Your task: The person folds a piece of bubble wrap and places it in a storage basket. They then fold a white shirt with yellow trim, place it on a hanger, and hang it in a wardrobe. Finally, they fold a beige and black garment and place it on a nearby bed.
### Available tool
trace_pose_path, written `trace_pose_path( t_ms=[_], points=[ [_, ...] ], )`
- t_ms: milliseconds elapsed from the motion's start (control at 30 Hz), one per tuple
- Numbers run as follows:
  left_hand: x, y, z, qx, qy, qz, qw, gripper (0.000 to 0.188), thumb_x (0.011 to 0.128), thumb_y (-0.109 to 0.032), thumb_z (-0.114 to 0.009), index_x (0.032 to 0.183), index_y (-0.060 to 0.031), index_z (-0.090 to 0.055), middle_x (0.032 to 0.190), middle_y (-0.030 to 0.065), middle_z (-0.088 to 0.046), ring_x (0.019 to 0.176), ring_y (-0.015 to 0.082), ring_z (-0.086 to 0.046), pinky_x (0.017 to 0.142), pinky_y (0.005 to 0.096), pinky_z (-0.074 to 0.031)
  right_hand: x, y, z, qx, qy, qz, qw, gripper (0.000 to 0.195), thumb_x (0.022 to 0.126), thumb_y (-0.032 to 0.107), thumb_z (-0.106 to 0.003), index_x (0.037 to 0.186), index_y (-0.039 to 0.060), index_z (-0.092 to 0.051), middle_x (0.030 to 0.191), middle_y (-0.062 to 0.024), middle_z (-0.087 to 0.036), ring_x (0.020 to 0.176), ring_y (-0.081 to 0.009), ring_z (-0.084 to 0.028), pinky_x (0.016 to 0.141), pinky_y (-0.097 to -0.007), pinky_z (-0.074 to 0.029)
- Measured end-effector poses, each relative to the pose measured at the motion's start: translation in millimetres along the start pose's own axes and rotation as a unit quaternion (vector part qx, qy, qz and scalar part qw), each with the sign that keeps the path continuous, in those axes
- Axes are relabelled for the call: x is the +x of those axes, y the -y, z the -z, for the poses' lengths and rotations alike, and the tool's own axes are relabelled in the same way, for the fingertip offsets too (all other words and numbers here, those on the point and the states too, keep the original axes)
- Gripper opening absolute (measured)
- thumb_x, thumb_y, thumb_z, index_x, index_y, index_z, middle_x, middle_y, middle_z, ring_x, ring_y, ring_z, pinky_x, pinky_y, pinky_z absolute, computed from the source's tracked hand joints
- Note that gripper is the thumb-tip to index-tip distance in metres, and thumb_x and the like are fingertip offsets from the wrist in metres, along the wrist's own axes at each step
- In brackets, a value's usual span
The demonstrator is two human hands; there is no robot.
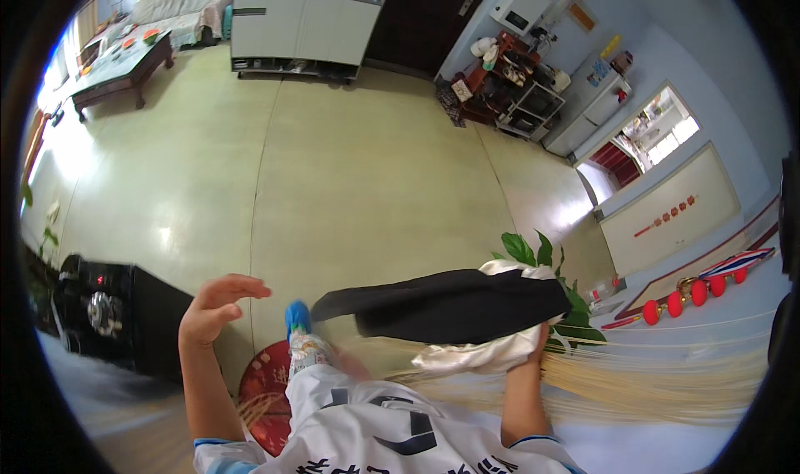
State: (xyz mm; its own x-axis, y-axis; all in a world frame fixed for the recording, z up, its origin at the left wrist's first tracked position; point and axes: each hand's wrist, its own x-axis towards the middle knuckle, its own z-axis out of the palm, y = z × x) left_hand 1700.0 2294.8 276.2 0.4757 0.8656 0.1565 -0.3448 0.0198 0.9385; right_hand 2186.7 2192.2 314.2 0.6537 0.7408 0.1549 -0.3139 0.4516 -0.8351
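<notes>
Black cloth [462, 305] and cream satiny cloth [481, 352] hang together over my right hand [541, 342], in front of my body. Most of that hand is hidden by the fabric; the part in sight grips it from the right end. The black cloth's left end is blurred and reaches toward the middle of the view. My left hand [224, 302] is raised on the other side, apart from the cloth, with fingers bent, thumb separate and nothing in it. Below it, one foot wears a blue shoe or shoe cover [297, 314].
A red round mat [265, 374] lies by my leg. Pale curtain strands [650, 374] hang at the right beside a green potted plant [578, 330]. To the left stands a black speaker-like box [150, 311]. Farther off are a low table [122, 67], a white cabinet [306, 27] and a refrigerator [587, 108].
</notes>
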Motion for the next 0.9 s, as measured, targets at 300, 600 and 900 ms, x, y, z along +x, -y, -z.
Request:
trace_pose_path(
  t_ms=[300, 600, 900],
  points=[
    [278, 29, 63, 0.052, 0.035, 0.089, 0.994, 0.033, 0.081, -0.014, -0.062, 0.11, 0.0007, -0.058, 0.104, 0.0111, -0.062, 0.101, 0.0205, -0.057, 0.09, 0.0332, -0.043, 145, -30, -61, 0.055, -0.097, 0.137, 0.984, 0.049, 0.089, 0.033, -0.049, 0.13, 0.0073, -0.042, 0.128, -0.0104, -0.048, 0.119, -0.0263, -0.044, 0.102, -0.0366, -0.033],
    [501, 120, -35, 0.112, 0.366, 0.03, 0.923, 0.06, 0.075, -0.02, -0.073, 0.126, -0.0033, -0.047, 0.124, 0.0111, -0.052, 0.116, 0.02, -0.048, 0.098, 0.0343, -0.038, 267, -57, -106, 0.058, -0.157, 0.193, 0.967, 0.05, 0.089, 0.035, -0.048, 0.13, 0.0078, -0.043, 0.128, -0.0103, -0.049, 0.118, -0.0266, -0.045, 0.102, -0.037, -0.034],
    [686, 188, -192, -0.025, 0.48, 0.085, 0.873, 0.088, 0.066, -0.02, -0.08, 0.136, -0.0017, -0.031, 0.13, 0.0139, -0.046, 0.12, 0.0211, -0.043, 0.101, 0.0335, -0.032, 455, -129, -57, 0.149, -0.166, 0.195, 0.955, 0.05, 0.089, 0.038, -0.047, 0.129, 0.0083, -0.043, 0.128, -0.0102, -0.049, 0.117, -0.0268, -0.045, 0.101, -0.0374, -0.034]
  ],
)
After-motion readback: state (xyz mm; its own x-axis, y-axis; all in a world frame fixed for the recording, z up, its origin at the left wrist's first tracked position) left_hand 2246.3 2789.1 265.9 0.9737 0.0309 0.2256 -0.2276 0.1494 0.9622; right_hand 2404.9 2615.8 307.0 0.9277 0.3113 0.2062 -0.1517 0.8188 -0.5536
